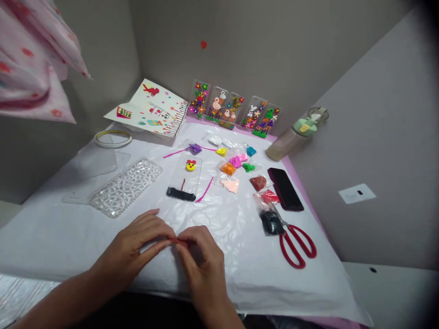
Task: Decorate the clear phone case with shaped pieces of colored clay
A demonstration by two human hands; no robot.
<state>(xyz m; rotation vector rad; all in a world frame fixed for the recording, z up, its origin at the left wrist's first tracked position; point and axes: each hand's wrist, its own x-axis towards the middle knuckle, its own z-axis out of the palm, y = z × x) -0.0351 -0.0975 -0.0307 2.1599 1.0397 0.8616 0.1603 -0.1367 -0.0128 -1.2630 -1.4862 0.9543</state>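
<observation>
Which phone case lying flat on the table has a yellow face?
The clear case in the middle, with a black band along its near edge. Only it wears the yellow face; the faceted case to its left has none.

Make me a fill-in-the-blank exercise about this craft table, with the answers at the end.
1. A thin reddish strip is pinched by the bare left hand and the bare ____ hand.
2. On the flat clear phone case, a round, red-topped yellow face sits beyond a band coloured ____.
3. The decorated clear cases leaning against the grey wall number ____.

right; black; five
</observation>
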